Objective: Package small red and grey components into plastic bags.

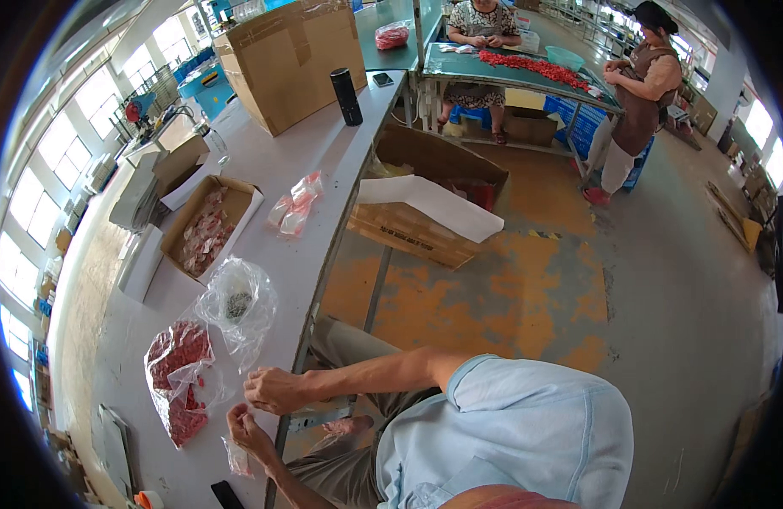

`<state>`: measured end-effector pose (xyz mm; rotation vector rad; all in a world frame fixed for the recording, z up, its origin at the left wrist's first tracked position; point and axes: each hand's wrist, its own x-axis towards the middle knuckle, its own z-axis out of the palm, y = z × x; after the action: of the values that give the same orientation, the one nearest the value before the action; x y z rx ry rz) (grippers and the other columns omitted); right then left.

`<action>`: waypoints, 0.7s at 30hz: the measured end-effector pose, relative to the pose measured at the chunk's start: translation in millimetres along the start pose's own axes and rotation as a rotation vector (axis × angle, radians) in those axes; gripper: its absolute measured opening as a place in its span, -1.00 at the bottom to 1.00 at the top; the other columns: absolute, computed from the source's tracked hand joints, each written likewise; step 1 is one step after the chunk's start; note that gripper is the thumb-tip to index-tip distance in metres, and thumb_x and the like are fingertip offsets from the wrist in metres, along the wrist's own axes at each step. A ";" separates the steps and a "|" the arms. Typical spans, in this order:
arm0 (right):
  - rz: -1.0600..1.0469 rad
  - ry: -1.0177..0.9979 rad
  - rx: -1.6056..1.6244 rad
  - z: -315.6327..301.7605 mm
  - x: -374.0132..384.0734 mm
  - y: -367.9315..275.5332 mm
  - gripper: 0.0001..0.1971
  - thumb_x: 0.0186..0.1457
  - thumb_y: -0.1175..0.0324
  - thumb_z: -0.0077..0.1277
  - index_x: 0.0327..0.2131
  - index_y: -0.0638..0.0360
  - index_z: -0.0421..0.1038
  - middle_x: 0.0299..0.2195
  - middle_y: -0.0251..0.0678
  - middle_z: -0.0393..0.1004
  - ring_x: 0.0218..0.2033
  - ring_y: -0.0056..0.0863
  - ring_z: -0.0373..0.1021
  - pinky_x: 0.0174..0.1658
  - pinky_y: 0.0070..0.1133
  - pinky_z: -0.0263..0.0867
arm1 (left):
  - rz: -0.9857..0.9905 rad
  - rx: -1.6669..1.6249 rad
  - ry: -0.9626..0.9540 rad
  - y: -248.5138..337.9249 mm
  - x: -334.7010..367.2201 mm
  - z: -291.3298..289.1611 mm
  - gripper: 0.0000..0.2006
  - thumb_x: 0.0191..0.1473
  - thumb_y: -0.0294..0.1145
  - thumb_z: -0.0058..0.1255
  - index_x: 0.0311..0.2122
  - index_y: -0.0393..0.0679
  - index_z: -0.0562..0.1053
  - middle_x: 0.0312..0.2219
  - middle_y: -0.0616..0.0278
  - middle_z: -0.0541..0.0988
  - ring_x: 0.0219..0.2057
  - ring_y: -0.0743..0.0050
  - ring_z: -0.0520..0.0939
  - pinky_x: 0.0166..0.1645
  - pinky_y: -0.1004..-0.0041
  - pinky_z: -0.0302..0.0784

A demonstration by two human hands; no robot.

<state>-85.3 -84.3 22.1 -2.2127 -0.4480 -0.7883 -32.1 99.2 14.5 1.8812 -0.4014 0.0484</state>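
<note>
My right hand is closed with fingers bunched over the table's near edge. Just below it, my left hand pinches with thumb and fingers close together. Whatever either hand holds is too small to make out. Close by my left hand lies a small clear packet with pale red content. An open clear plastic bag of small red pieces lies left of my hands. Beyond my right hand rests another clear bag with small grey pieces inside.
On the white table stand an open carton of small packets, loose packets, a black bottle and a large carton. An open box sits on the floor. Two people work at a green table ahead.
</note>
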 end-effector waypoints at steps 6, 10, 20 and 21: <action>0.311 -0.157 0.480 -7.3 1.9 -12.1 -0.82 0.14 0.33 0.16 -0.42 0.24 0.48 -0.46 -0.11 0.52 -0.34 -0.07 0.49 -0.23 -0.26 0.39 | -0.046 -0.174 -0.009 32.5 -35.3 -10.1 -0.83 0.19 -0.51 0.19 -0.12 -0.27 0.53 -0.30 0.30 0.57 -0.25 0.57 0.57 -0.09 0.51 0.51; 0.259 -0.212 0.491 -16.1 -0.3 5.6 -0.84 0.02 0.39 0.23 -0.32 0.22 0.55 -0.42 -0.09 0.56 -0.40 -0.26 0.50 -0.28 -0.37 0.43 | -0.124 -0.262 -0.047 27.0 -28.2 -9.0 -0.92 0.14 -0.51 0.23 -0.27 -0.18 0.54 -0.42 0.41 0.53 -0.37 0.68 0.49 -0.23 0.58 0.41; 0.409 -0.241 0.775 -7.7 15.5 -5.0 -0.83 0.26 0.42 0.16 -0.16 0.34 0.58 -0.35 -0.31 0.65 -0.28 -0.66 0.53 -0.19 -0.63 0.45 | -0.220 -0.676 -0.024 31.9 -35.7 -12.7 -0.86 0.17 -0.52 0.25 -0.18 -0.27 0.57 -0.31 0.24 0.66 -0.35 0.61 0.60 -0.19 0.53 0.55; 0.414 -0.246 0.786 -5.7 15.9 -5.2 -0.85 0.25 0.46 0.17 -0.17 0.34 0.59 -0.36 -0.33 0.65 -0.30 -0.66 0.54 -0.19 -0.64 0.46 | -0.229 -0.659 -0.004 28.2 -37.9 -14.1 -0.88 0.19 -0.52 0.24 -0.18 -0.25 0.56 -0.35 0.27 0.65 -0.35 0.63 0.61 -0.21 0.55 0.57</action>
<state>-78.4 -83.8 38.3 -1.5695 -0.3207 -0.0742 -73.8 113.6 36.4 1.2631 -0.1684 -0.2183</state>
